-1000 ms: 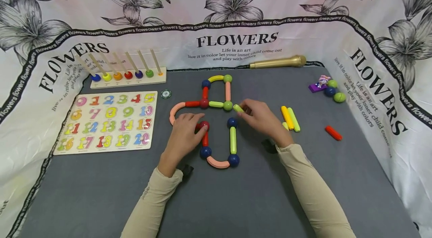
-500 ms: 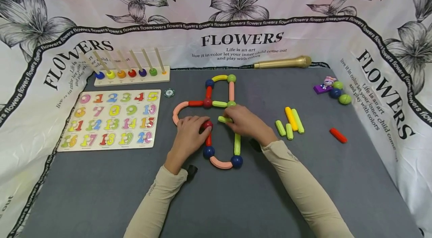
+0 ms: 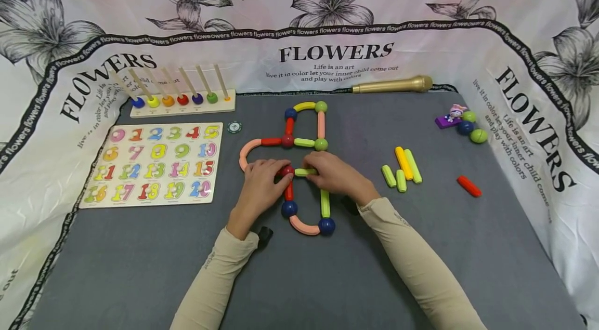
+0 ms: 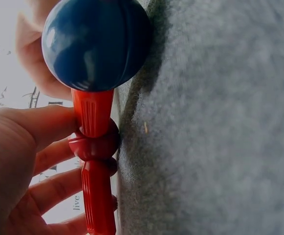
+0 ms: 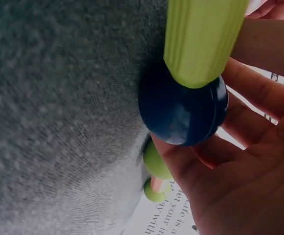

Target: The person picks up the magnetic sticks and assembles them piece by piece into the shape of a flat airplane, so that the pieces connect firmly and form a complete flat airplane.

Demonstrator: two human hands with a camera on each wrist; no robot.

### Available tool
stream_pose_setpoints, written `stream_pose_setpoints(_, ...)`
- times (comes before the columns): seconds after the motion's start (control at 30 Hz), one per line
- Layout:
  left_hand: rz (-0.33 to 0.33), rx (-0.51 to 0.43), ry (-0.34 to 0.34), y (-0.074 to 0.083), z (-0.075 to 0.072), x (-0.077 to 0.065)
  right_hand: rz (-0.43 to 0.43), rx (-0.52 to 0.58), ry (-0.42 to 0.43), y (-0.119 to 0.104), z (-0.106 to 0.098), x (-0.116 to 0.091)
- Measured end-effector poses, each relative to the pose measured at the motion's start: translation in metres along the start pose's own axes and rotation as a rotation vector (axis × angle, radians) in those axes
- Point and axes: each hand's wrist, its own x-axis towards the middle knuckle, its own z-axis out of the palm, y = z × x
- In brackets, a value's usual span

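Magnetic sticks and balls form a linked frame on the grey table. My left hand (image 3: 260, 184) holds a red ball (image 3: 286, 170) between thumb and fingers, where two red sticks meet; a blue ball (image 4: 95, 46) sits on the nearer red stick (image 4: 93, 111). My right hand (image 3: 343, 176) pinches a short green stick (image 3: 304, 172), its left end right at the red ball. In the right wrist view, the right fingers lie around another blue ball (image 5: 183, 112) with a longer green stick (image 5: 203, 39) on it; the head view hides that ball. A green ball (image 3: 321, 144) lies just beyond the right hand.
Loose green sticks (image 3: 401, 181), a yellow stick (image 3: 404, 163) and a red stick (image 3: 469, 186) lie at the right. Farther back are balls (image 3: 478, 136) and a small figure (image 3: 456, 113). A number board (image 3: 154, 166), peg stand (image 3: 182, 106), chip (image 3: 235, 127) and gold microphone (image 3: 393, 85) surround the frame.
My right hand has moved left with the short green stick, from beside the green ball to the red ball. The left hand has stayed on the red ball.
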Motion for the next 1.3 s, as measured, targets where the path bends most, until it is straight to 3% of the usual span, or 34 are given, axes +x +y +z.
stream_pose_setpoints(0.3, -0.016, -0.015, -0.031, 0.001, 0.002, 0.001, 0.062, 0.049, 0.054, 0.01, -0.002, -0.02)
stream_pose_setpoints(0.57, -0.055, -0.015, -0.036, -0.007, -0.004, -0.012, 0.142, 0.123, 0.103, 0.022, -0.011, -0.047)
stream_pose_setpoints(0.73, -0.066, -0.016, -0.033, -0.009, -0.008, -0.018, 0.203, 0.096, 0.224, 0.045, -0.031, -0.066)
stream_pose_setpoints(0.87, -0.063, -0.018, -0.04, -0.008, -0.006, -0.017, 0.288, 0.056, 0.35, 0.07, -0.056, -0.095)
stream_pose_setpoints(0.97, -0.058, -0.014, -0.047, -0.006, -0.005, -0.014, 0.376, 0.024, 0.398, 0.086, -0.072, -0.117)
stream_pose_setpoints(1.1, -0.045, -0.009, -0.053, -0.003, -0.004, -0.01, 0.466, -0.001, 0.374, 0.1, -0.08, -0.139)
stream_pose_setpoints(1.3, -0.025, -0.005, -0.078, 0.003, 0.002, -0.003, 0.519, -0.035, 0.286, 0.111, -0.072, -0.151)
